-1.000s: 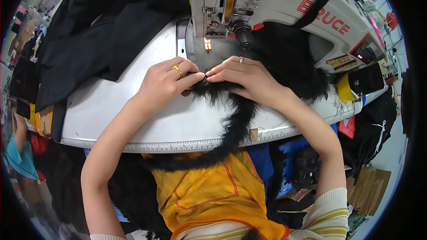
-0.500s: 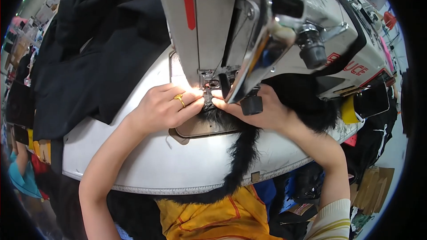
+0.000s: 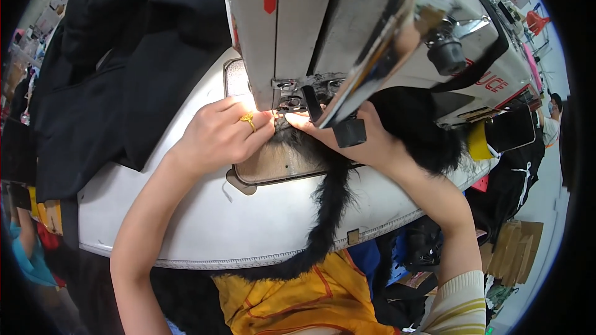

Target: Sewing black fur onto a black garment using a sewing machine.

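Note:
A strip of black fur trim [image 3: 329, 201] runs from beneath the sewing machine [image 3: 288, 31], over the table edge and down to my lap. My left hand [image 3: 223, 133], with a gold ring, has its fingertips pressed together on the trim's left side, close by the presser foot. From the other side my right hand [image 3: 369, 139] pinches the trim, its thumb pointing at the needle area. A black knob and a shiny metal guard cover part of its fingers. The lamp's glare washes out the fingertips, and the needle itself cannot be made out.
Black fabric [image 3: 133, 77] lies heaped on the left of the white table [image 3: 192, 226]. More black fur [image 3: 428, 130] is bunched beside my right wrist. A measuring tape [image 3: 230, 264] follows the table's front edge. Cardboard [image 3: 512, 251] stands at the right; another person [image 3: 551, 118] is beyond.
My view has tilted and the machine head looms larger. Both hands sit slightly higher and further left in the picture, still at the trim. More of the metal plate shows below my fingers.

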### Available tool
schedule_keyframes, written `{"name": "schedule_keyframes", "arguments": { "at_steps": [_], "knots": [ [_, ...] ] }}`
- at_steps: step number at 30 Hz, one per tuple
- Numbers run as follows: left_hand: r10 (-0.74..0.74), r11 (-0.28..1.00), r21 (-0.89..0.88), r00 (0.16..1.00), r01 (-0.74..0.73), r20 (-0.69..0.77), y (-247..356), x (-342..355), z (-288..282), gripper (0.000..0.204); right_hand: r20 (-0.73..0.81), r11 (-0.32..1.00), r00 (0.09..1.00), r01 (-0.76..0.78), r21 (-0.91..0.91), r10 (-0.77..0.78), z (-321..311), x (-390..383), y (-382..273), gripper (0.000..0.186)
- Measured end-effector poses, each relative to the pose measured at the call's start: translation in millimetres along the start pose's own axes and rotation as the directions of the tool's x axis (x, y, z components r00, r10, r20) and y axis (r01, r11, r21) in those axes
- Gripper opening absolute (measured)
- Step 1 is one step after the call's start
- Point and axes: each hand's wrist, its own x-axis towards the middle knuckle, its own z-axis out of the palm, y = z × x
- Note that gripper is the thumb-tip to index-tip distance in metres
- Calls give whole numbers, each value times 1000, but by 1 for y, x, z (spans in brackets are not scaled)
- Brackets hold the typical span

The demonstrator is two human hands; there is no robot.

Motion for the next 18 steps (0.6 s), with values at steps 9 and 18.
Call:
{"name": "schedule_keyframes", "arguments": {
  "at_steps": [9,18],
  "knots": [
    [21,1000,18,1000,-21,-17,-2,-1,-2,16,21,999,999,-38,34,38,-4,3,-4,10],
    [-82,989,-122,997,81,-3,-10,-4,1,16,165,1000,986,19,13,-21,-29,6,-19,33]
  ]
}}
